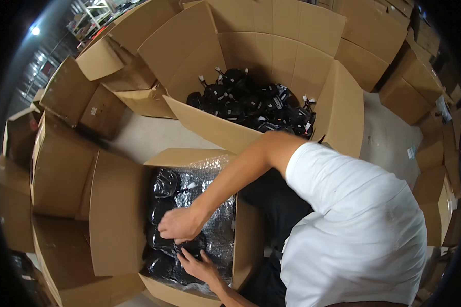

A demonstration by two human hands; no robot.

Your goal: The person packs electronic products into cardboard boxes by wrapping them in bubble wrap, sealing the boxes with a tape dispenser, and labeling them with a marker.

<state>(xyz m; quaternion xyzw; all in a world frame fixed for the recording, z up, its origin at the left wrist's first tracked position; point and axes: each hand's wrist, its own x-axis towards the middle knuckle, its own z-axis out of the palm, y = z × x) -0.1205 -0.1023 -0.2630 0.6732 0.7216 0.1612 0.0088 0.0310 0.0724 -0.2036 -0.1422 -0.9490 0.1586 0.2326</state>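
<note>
My right hand [178,224] reaches down into a cardboard box [117,215] lined with bubble wrap [217,171]. Its fingers curl over a black part in a clear plastic bag [190,247]. My left hand [202,265] comes up from the lower edge and grips the same bagged part from below, fingers spread against it. Several more black bagged parts [165,183] lie packed in rows on the left side of the box. My white sleeve [343,204] and torso fill the lower right.
A larger open carton [210,128] just behind holds a heap of loose black parts with cables [251,105]. Open, flap-up cardboard boxes [61,169] stand to the left, more boxes [410,87] stack at the right, and bare floor [389,138] shows between them.
</note>
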